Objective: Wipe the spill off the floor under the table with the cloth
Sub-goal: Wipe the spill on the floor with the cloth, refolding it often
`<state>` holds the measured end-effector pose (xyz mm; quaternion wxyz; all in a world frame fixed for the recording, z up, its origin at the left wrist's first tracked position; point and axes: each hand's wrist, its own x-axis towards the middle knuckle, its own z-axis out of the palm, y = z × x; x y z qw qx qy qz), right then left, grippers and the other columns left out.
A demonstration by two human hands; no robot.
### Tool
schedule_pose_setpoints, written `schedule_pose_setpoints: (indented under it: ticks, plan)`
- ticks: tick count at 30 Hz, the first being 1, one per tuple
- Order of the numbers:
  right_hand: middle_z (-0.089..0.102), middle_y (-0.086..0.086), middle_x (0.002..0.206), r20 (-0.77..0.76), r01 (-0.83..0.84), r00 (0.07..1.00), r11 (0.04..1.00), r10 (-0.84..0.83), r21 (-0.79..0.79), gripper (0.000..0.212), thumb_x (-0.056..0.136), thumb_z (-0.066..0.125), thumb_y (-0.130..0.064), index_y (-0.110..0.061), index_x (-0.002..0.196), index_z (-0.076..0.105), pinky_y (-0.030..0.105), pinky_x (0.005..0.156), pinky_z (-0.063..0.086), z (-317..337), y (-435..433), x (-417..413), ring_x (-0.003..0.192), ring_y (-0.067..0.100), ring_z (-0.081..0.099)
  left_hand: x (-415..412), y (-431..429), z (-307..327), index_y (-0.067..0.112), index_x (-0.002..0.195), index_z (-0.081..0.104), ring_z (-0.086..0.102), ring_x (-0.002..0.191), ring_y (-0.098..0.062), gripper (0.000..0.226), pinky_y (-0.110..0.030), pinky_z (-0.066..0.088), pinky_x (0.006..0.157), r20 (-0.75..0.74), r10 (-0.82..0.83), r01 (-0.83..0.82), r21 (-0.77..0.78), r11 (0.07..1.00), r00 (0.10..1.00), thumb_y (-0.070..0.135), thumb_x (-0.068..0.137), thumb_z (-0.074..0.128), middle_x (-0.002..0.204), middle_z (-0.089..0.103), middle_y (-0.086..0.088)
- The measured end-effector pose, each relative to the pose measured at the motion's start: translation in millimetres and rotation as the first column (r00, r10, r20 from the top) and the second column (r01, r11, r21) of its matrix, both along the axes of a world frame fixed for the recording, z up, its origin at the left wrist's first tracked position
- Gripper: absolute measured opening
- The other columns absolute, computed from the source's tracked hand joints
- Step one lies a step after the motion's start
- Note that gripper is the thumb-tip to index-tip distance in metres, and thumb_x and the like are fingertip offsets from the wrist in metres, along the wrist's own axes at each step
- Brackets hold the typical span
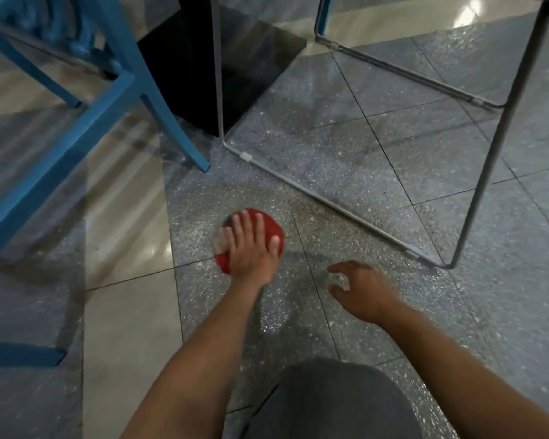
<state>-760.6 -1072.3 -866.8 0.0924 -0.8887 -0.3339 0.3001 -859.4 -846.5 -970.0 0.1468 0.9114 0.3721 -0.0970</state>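
A red cloth (pixel 268 228) with a grey-white patch lies bunched on the speckled grey floor. My left hand (pixel 254 245) presses flat on top of it, fingers spread. A brownish smear of spill (pixel 317 210) stains the tiles just right of the cloth, running toward the grey metal chair rail. My right hand (pixel 360 288) hovers low over the floor to the right of the cloth, fingers curled and apart, holding nothing; it looks slightly blurred.
A blue wooden chair (pixel 114 90) stands at the left, its leg ending near the cloth. A grey metal sled-frame chair (pixel 330 201) stands at the right. The table's black base plate (pixel 235 74) sits behind. My grey-clad knee (pixel 333 403) is at the bottom.
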Motion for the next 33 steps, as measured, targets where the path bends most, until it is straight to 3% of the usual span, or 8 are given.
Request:
schedule_pose_setpoints:
  ticks: [4,7,11,16,21,24,27,33]
  plan:
    - [0.061,-0.003,0.135,-0.013,0.031,0.999,0.999,-0.031,0.017,0.044,0.093,0.062,-0.041,-0.034,0.136,0.057,0.038,0.094,0.053,-2.8,3.2,-2.6,0.119,0.020,0.059,-70.0,-68.1,3.4,0.029,0.168,-0.008,-0.022,0.161,-0.026,0.073,-0.056,0.001,0.131,0.067,-0.445,0.449,-0.067,0.891,0.893,0.064,0.110,0.018,0.175,-0.019,-0.002]
    - [0.061,-0.002,0.135,-0.001,0.066,0.998,0.997,-0.066,0.038,0.044,0.093,0.063,-0.039,-0.033,0.136,0.057,0.038,0.095,0.052,-4.7,-2.4,6.4,0.119,0.022,0.060,-130.1,-49.0,6.3,0.042,0.167,0.002,-0.014,0.163,-0.019,0.072,-0.058,0.009,0.130,0.041,-0.549,0.550,-0.049,0.834,0.835,0.072,0.106,0.024,0.177,-0.009,0.007]
    - [0.062,0.001,0.137,-0.006,0.104,0.995,0.993,-0.103,0.048,0.043,0.092,0.066,-0.036,-0.032,0.134,0.059,0.038,0.096,0.051,-9.9,-16.4,8.2,0.118,0.024,0.061,-122.0,34.4,2.8,0.040,0.167,-0.007,-0.021,0.161,-0.026,0.076,-0.061,-0.002,0.130,-0.056,-0.198,0.198,0.010,0.980,0.979,0.076,0.104,0.014,0.176,-0.017,0.003]
    - [0.063,0.000,0.135,0.020,0.103,0.994,0.991,-0.105,0.086,0.043,0.091,0.068,-0.038,-0.034,0.134,0.060,0.037,0.093,0.052,-12.9,-17.0,5.6,0.116,0.023,0.063,12.9,56.5,2.0,0.024,0.164,-0.021,-0.030,0.155,-0.039,0.081,-0.066,-0.010,0.125,-0.044,0.131,-0.134,-0.066,0.989,0.990,0.071,0.103,0.002,0.170,-0.030,-0.013]
    - [0.066,0.005,0.130,0.105,0.091,0.988,0.977,-0.112,0.192,0.038,0.093,0.066,-0.035,-0.029,0.130,0.063,0.041,0.091,0.054,-8.2,-0.7,10.4,0.113,0.028,0.064,59.9,-48.9,3.5,0.022,0.169,-0.003,-0.023,0.157,-0.037,0.075,-0.065,-0.004,0.127,-0.009,-0.349,0.348,-0.043,0.936,0.937,0.060,0.107,0.016,0.175,-0.013,-0.012]
    - [0.066,0.004,0.128,0.119,0.091,0.986,0.977,-0.115,0.192,0.034,0.096,0.059,-0.039,-0.033,0.130,0.062,0.041,0.087,0.054,-9.4,8.7,11.6,0.109,0.028,0.065,6.6,-110.1,0.9,0.023,0.163,0.033,-0.006,0.163,-0.035,0.068,-0.061,-0.006,0.128,0.091,-0.672,0.678,-0.067,0.732,0.735,0.056,0.103,0.030,0.176,0.017,-0.010]
    - [0.063,0.003,0.133,0.084,0.073,0.992,0.979,-0.090,0.189,0.038,0.096,0.060,-0.040,-0.033,0.134,0.059,0.037,0.090,0.050,-11.2,18.2,6.2,0.117,0.025,0.061,-78.6,-123.6,-9.9,0.033,0.163,0.034,0.001,0.164,-0.030,0.064,-0.059,0.010,0.129,0.123,-0.802,0.809,-0.008,0.588,0.585,0.061,0.106,0.041,0.175,0.021,-0.004]
    - [0.061,0.001,0.137,0.063,0.030,0.997,0.982,-0.043,0.187,0.041,0.096,0.060,-0.039,-0.030,0.137,0.058,0.036,0.096,0.047,-10.7,30.9,-11.2,0.122,0.024,0.059,-208.5,-2.1,11.9,0.048,0.166,0.006,-0.011,0.163,-0.020,0.074,-0.063,0.012,0.128,0.001,-0.294,0.294,-0.030,0.955,0.956,0.078,0.102,0.028,0.177,-0.008,0.013]
